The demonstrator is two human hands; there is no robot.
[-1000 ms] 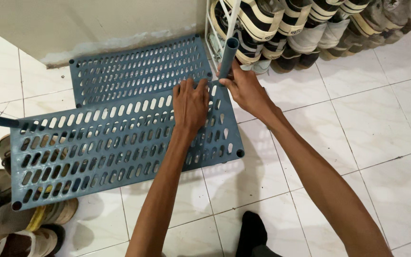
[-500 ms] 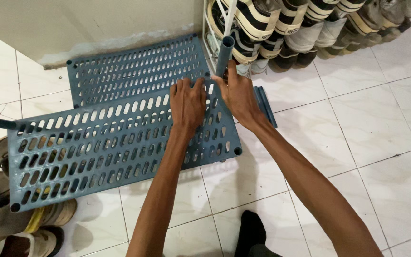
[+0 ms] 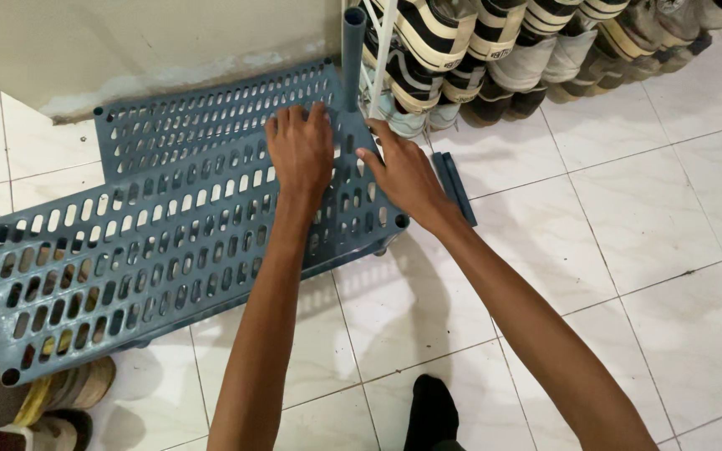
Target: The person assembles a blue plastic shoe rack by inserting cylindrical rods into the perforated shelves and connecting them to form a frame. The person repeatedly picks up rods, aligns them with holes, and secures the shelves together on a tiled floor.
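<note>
A blue-grey perforated plastic shelf panel (image 3: 144, 250) lies tilted over the tiled floor. My left hand (image 3: 298, 150) presses flat on its far right part, fingers spread. My right hand (image 3: 403, 175) rests open on the panel's right edge, near the corner. A blue-grey tube (image 3: 353, 54) stands upright in the panel's far right corner, just beyond both hands; neither hand grips it. A second, matching panel (image 3: 194, 117) lies flat behind the first, against the wall.
Two loose blue-grey tubes (image 3: 453, 185) lie on the floor right of my right hand. A white rack of striped shoes (image 3: 495, 50) stands at the top right. More shoes (image 3: 35, 392) sit under the panel's left end. My dark-socked foot (image 3: 430, 409) is at the bottom.
My right hand has let go of the upright tube and dropped onto the panel's right edge. My left hand slid a little farther along the panel. The view shifted slightly.
</note>
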